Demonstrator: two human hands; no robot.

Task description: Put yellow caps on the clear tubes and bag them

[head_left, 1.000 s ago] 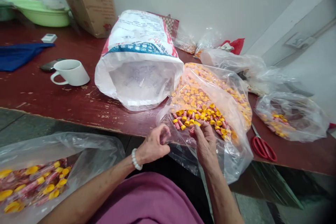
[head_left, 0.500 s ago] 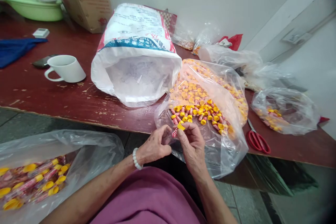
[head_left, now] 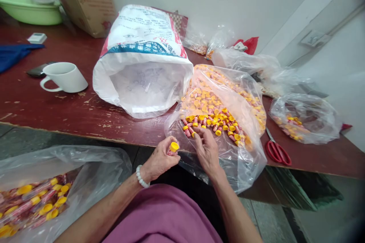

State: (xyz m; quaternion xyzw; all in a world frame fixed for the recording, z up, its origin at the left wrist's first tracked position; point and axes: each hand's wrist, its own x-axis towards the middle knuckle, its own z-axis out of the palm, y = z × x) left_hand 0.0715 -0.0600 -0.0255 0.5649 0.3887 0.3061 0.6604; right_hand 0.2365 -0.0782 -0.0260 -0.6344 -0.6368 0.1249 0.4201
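In my left hand (head_left: 161,159), closed beside the table edge, is a small tube with a yellow cap (head_left: 174,146); the cap points up and most of the body is hidden by my fingers. My right hand (head_left: 207,150) is at the near edge of a clear plastic bag (head_left: 245,167), its thumb and fingertips closed on the yellow end of another small tube (head_left: 187,131) with a red and white pattern. Many similar yellow-capped tubes (head_left: 218,121) are heaped in that bag, just beyond my right fingers.
A white printed sack (head_left: 142,60) lies with its mouth facing me. Left of it is a white mug (head_left: 65,78). Red-handled scissors (head_left: 278,152) and a smaller clear bag (head_left: 316,117) lie at right. Below left, another clear bag (head_left: 105,163) holds yellow-capped pieces.
The yellow-capped tube that was between both hands is now in my left hand alone. My right hand has let it go and moved slightly forward to the heap.
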